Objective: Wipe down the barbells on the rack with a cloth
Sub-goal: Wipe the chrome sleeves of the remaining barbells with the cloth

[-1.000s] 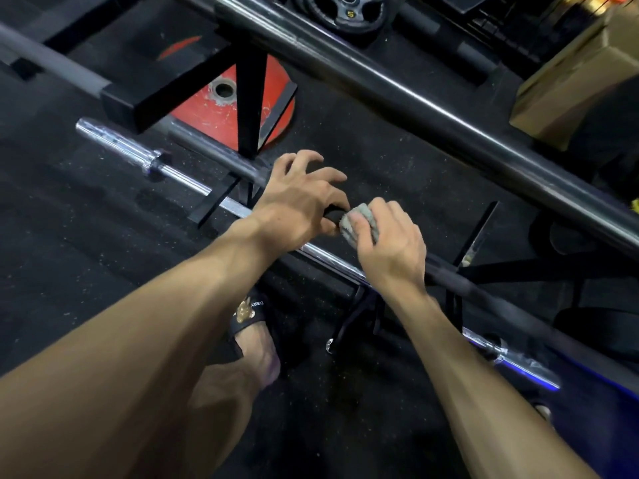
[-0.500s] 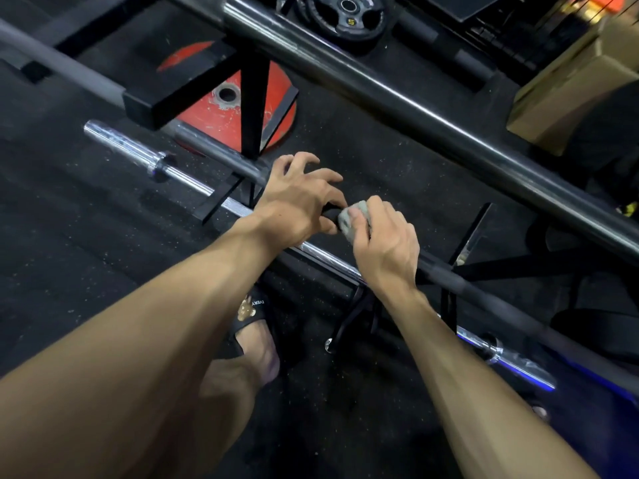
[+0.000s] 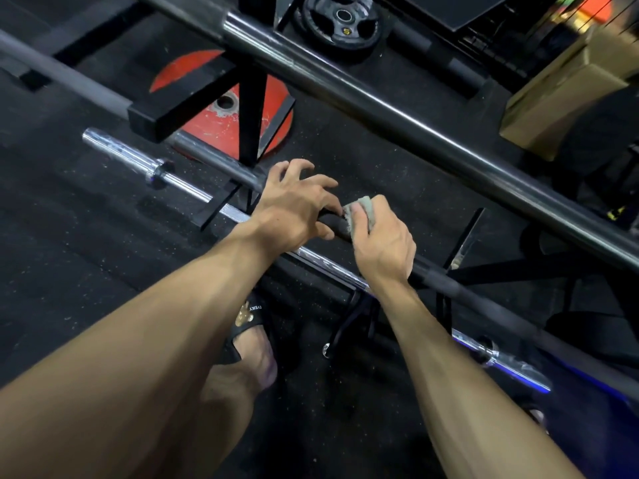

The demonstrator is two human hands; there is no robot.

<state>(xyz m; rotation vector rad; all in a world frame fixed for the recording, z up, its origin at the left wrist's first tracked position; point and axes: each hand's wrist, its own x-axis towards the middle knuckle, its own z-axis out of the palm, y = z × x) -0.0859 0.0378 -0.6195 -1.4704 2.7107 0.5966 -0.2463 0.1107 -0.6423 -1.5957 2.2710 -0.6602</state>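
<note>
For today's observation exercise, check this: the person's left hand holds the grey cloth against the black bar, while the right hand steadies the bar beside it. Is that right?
Not quite: the hands are swapped. The head view shows the right hand holding the grey cloth against the black bar, while the left hand steadies the bar beside it.

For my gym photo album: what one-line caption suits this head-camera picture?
Right hand presses a grey cloth on a black barbell while the left hand steadies it.
</note>
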